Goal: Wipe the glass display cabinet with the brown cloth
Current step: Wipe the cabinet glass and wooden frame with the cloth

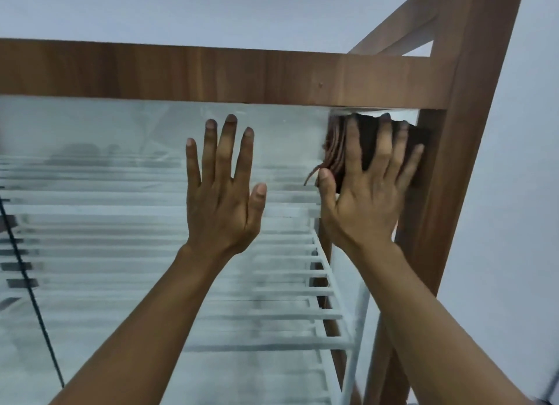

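Note:
The glass display cabinet has a dusty front pane (106,223) set in a brown wooden frame (211,74). My right hand (369,189) presses the folded brown cloth (367,141) flat against the pane's top right corner, just under the top rail and beside the right post. Its fingers are spread over the cloth. My left hand (223,189) lies flat on the glass to the left of it, fingers apart, holding nothing.
White slatted shelves (302,292) show through the glass. The right wooden post (438,192) runs down beside my right hand. A dark seam (30,295) crosses the pane at the lower left. A pale wall (514,223) stands to the right.

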Available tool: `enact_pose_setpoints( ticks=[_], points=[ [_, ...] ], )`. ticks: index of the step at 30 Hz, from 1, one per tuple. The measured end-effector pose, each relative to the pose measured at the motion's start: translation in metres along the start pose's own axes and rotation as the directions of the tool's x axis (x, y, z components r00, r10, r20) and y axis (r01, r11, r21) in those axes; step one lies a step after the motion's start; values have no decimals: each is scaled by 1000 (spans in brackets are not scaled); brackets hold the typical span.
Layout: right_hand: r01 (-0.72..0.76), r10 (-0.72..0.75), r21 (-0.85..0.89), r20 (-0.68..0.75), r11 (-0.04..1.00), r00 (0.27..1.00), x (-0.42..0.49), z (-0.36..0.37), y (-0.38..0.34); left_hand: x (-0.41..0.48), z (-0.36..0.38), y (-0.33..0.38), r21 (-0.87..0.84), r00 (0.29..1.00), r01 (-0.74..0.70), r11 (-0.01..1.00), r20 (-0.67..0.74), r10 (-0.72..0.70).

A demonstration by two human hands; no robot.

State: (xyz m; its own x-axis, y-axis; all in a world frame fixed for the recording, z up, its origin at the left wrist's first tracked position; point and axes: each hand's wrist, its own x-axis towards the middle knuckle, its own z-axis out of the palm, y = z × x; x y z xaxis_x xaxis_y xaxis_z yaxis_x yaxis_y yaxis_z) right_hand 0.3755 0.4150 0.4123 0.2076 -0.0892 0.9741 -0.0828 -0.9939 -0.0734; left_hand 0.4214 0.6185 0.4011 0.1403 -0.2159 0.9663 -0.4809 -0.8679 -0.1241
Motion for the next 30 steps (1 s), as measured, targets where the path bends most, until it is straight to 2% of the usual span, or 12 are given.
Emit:
enact_pose_setpoints(
  ticks=[1, 4, 6, 10, 12, 16, 17, 21, 23, 24, 28, 30],
  points=[
    [25, -24, 29, -11, 999, 1000, 0, 2, -19, -1, 0, -2, -12, 1000, -18, 1000, 0, 18],
    [262, -262, 116, -23, 958, 965, -13, 8, -78, -8, -2, -11, -50, 999, -48, 998, -9, 47],
    [294, -296, 144, -5, 945, 955, -27, 12, -74, -17, -3, -16, -37, 999, -45, 998, 6, 45],
    [38, -38, 25, 3, 999, 999, -45, 9, -5, -38, 2, -15, -10, 999, -42, 999, 19, 42],
    [-39, 39, 27, -9, 999, 999, -45, 10, -8, -43, 6, -11, -3, 1000, -31, 1000, -6, 31],
    [301, -300, 155, -33, 941, 953, -75, 21, -74, -51, 10, -7, -17, 999, -24, 1000, -45, 23],
    [315, -316, 176, -25, 932, 948, -89, 22, -71, -54, 10, -7, -16, 999, -30, 999, -43, 29],
    [53, -51, 62, -33, 997, 998, -114, 25, 3, -67, 14, -6, 40, 998, -57, 998, -23, 58],
    [-67, 70, 68, -41, 995, 997, -104, 24, 3, -67, 16, -1, 36, 998, -57, 998, -21, 58],
    [-53, 57, 90, -51, 995, 997, -101, 25, -15, -71, 17, 1, 24, 997, -67, 997, -23, 68],
    [295, -289, 161, -61, 942, 955, -120, 32, -76, -100, 20, -2, -38, 997, -65, 997, -37, 64],
    [253, -247, 121, -58, 960, 967, -128, 35, -37, -109, 21, -4, -14, 997, -75, 997, -37, 74]
  ],
)
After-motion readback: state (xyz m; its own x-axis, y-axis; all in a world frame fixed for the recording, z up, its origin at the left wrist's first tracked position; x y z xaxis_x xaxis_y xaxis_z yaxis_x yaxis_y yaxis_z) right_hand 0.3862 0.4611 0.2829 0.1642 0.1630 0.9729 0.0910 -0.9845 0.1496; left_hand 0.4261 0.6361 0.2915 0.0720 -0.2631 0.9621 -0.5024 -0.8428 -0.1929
